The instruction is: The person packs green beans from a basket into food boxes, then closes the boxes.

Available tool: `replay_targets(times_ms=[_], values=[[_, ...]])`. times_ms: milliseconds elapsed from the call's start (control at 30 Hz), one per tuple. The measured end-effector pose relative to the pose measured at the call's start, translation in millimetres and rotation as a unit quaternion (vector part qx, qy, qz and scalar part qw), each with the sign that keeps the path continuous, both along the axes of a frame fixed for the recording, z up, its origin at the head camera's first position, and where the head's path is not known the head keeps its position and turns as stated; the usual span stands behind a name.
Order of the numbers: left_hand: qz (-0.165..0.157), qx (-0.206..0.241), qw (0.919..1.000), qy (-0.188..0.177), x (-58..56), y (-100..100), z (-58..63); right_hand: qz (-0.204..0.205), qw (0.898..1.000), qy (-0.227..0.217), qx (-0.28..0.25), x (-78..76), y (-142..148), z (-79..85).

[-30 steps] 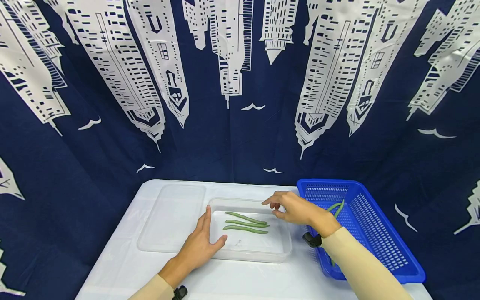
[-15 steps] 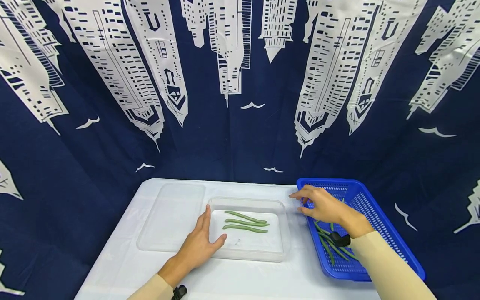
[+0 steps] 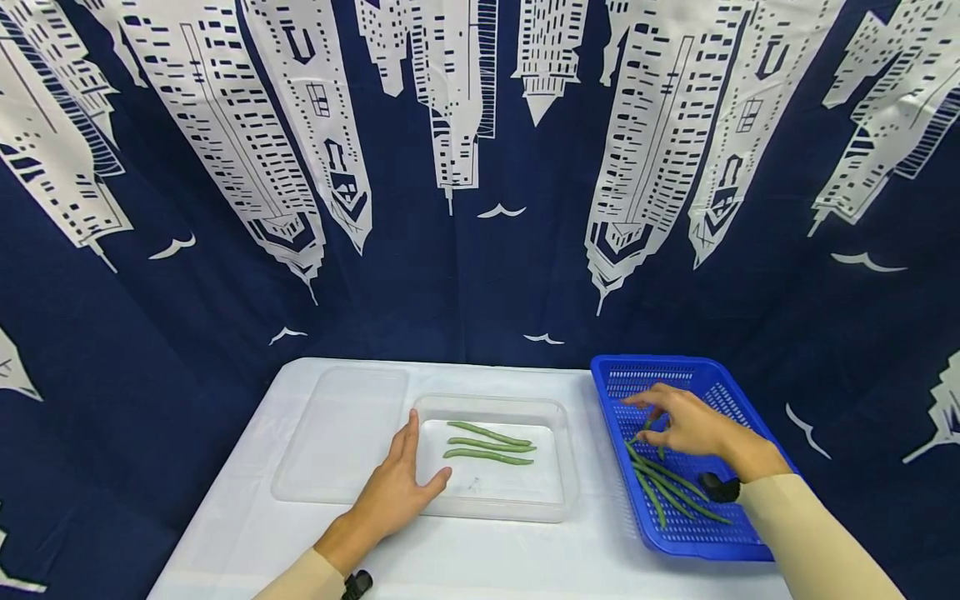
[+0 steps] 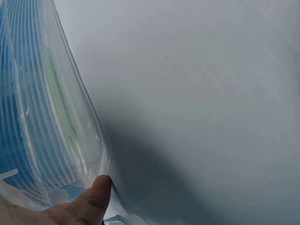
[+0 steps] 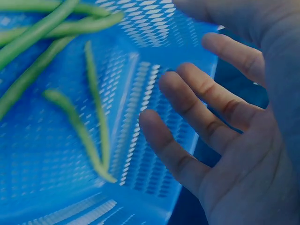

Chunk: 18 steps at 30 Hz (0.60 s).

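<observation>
Three green beans [image 3: 491,445] lie side by side in a clear plastic container [image 3: 517,508] at the middle of the table. My left hand [image 3: 395,490] rests on the container's left side, fingers straight; in the left wrist view the thumb [image 4: 98,197] touches the rim. Over the blue basket [image 3: 757,546] hovers my right hand [image 3: 686,423], fingers loosely bent and nothing between them. Several green beans [image 3: 667,487] lie in the basket below it. The right wrist view shows two beans [image 5: 77,126] apart from a crossed pile [image 5: 42,37], with the fingers spread beside them.
A clear flat lid [image 3: 337,442] lies on the white-covered table [image 3: 232,533], left of the container. Behind the table hangs a navy curtain [image 3: 420,300] printed with white buildings. The basket's raised walls stand at the table's right.
My right hand has moved right, from above the container's right side to over the blue basket, uncovering the beans there. The left hand and the three beans stay in place.
</observation>
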<state>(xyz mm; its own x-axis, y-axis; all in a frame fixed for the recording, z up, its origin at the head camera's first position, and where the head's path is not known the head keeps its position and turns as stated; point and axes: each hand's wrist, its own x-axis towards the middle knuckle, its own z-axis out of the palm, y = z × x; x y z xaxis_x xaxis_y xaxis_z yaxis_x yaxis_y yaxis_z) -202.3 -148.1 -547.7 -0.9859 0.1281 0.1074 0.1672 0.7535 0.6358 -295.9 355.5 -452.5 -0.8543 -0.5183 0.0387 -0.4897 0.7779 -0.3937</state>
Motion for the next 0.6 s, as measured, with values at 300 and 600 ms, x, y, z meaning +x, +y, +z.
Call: replay_targets(times_ms=[300,600], values=[[0.004,0.002,1.0,-0.006,-0.8,0,-0.7,0.006,0.998,-0.058,0.023,-0.9,19,-25.0],[0.004,0.001,1.0,-0.004,-1.2,0,-2.9,0.049,0.992,-0.112,-0.009,-5.0,20,-46.7]])
